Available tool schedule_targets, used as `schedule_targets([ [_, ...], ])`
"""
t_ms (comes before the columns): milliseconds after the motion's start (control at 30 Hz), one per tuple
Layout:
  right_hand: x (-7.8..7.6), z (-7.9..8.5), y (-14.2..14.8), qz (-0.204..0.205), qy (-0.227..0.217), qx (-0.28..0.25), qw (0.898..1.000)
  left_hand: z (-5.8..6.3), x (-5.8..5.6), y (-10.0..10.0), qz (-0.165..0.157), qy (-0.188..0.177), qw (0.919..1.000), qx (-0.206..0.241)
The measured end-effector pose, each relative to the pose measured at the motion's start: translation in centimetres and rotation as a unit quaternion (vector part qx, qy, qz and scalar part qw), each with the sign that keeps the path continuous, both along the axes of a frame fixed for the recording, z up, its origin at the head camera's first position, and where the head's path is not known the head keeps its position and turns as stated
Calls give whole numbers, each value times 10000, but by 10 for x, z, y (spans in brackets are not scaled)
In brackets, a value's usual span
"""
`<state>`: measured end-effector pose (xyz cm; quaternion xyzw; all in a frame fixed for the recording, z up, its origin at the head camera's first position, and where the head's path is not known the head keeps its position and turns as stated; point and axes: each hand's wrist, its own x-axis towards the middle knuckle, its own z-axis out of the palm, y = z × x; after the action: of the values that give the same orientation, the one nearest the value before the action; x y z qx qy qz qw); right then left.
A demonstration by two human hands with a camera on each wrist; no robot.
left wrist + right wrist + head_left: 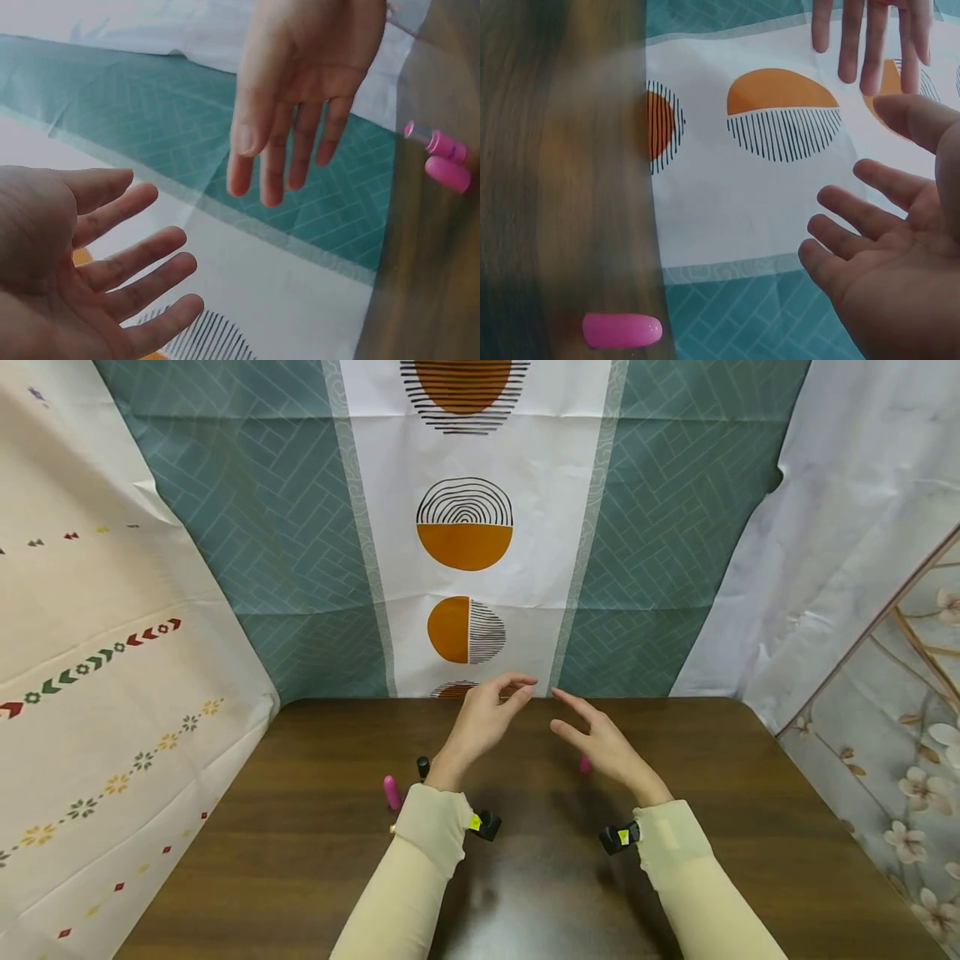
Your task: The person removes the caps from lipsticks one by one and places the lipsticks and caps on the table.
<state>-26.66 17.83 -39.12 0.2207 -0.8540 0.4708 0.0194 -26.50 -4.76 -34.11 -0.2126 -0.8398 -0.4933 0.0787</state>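
My left hand (483,722) and right hand (603,747) are raised above the table, facing each other with a gap between. Both hold nothing; their fingers look loosely extended in the wrist views. Left of my left wrist, a pink rounded tube (392,792) stands on the table beside a black-topped item (423,767), partly hidden by the arm. Behind my right hand, only a bit of a pink object (585,764) shows. The left wrist view has a pink tube with a clear end (448,146) and a pink rounded piece (448,174). A pink rounded piece (622,330) appears in the right wrist view.
The dark brown wooden table (300,860) ends at a teal and white patterned cloth (465,460) hanging behind it. A cream embroidered cloth (97,693) hangs at the left, a floral one (900,735) at the right. Small black cameras (487,825) are worn on the wrists.
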Motion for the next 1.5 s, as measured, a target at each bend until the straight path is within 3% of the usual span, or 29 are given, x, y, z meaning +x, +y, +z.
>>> schedule_targets([
  [133, -4, 2, -1, 151, -129, -57, 9998, 8, -6, -12, -73, -104, 9999, -83],
  [533, -14, 5, -2, 460, -857, -375, 9946, 17, -17, -40, -491, -708, 9914, -980],
  [967, -16, -8, -12, 818, -1197, -252, 9891, 15, -23, -80, -1015, -1330, 9681, -1863],
  [1300, -14, -12, -22, 909, -1494, -356, 9839, 10, -25, -102, -1119, -1714, 9501, -2354],
  [1500, -12, -17, -29, 947, -1512, -327, 9834, 5, -23, -110, -1012, -2036, 9376, -2631],
])
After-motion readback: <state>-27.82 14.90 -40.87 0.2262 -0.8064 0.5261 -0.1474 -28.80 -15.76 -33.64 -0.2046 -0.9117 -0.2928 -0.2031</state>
